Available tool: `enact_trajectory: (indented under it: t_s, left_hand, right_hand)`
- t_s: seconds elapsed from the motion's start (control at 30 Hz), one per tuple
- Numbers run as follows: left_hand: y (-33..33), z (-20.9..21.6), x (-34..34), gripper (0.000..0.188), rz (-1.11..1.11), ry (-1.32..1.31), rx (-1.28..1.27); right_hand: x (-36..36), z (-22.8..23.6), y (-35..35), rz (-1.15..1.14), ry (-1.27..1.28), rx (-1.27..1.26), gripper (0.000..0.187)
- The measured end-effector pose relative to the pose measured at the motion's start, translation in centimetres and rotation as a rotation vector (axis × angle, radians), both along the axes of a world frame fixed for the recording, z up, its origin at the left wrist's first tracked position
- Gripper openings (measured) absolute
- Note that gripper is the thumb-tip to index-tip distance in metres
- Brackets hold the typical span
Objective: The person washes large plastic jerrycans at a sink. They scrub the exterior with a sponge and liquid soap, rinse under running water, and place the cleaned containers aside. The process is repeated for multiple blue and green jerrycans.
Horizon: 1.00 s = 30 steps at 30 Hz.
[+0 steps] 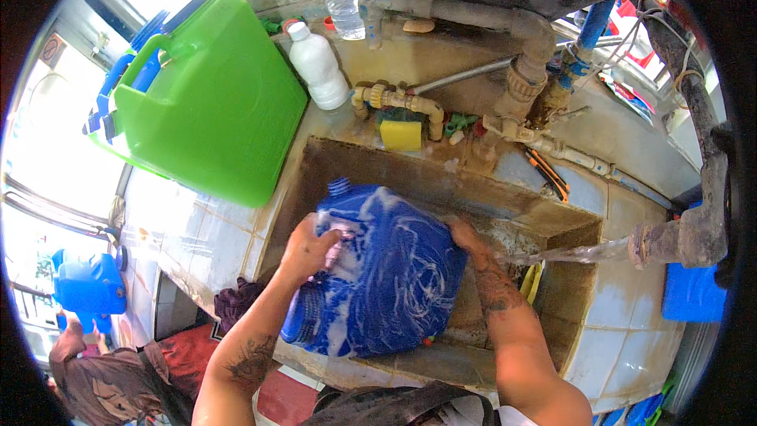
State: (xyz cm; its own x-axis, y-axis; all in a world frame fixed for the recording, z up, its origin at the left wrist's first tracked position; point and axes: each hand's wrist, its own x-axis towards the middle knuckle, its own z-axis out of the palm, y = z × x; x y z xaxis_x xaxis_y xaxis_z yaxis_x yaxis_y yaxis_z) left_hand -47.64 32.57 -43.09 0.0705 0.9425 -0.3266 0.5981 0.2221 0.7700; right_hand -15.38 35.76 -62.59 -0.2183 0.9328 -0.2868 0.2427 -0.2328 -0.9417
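Note:
A blue plastic jug (394,268), streaked with white suds, lies tilted over the tiled sink (552,225). Its small threaded spout points away to the upper left, and a wide ribbed cap sits at the lower left. My left hand (306,248) presses a pinkish scrubbing pad or cloth (334,252) against the jug's left side. The pad is partly hidden by my fingers. On the far right corner of the jug, my right hand (467,238) is closed around the edge, its fingertips partly out of sight. Water streams from a pipe (662,244) just right of that hand.
A large green container (205,102) stands at the left beside a white bottle (317,67). Behind the sink are a yellow sponge (400,136), plumbing pipes (489,12) and an orange-and-black hand tool (550,175). At far left, another person (102,383) is near a blue container (88,282).

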Motion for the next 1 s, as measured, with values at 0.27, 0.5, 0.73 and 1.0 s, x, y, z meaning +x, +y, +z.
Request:
enact_trajectory:
  t_s: [0.27, 0.5, 0.73, 1.0]
  left_hand:
    - [0.1, -0.5, 1.4, 0.031, -0.142, -0.029, 0.063]
    - [1.7, -2.5, 6.2, 0.033, -0.253, 0.041, 0.106]
    - [-1.3, -0.3, 9.2, 0.035, -0.340, -0.054, 0.313]
    - [-4.6, -4.6, -0.4, 0.033, -0.629, 0.013, 0.572]
  right_hand:
    - [1.5, 1.6, -2.4, -0.028, -0.200, -0.043, 0.042]
    - [-4.1, 11.3, 1.5, -0.118, -0.550, 0.889, 0.030]
    - [0.9, 16.7, -2.9, 0.050, -0.699, 1.136, 0.031]
    - [-1.6, 17.0, -14.3, -0.113, -0.761, 1.338, 0.025]
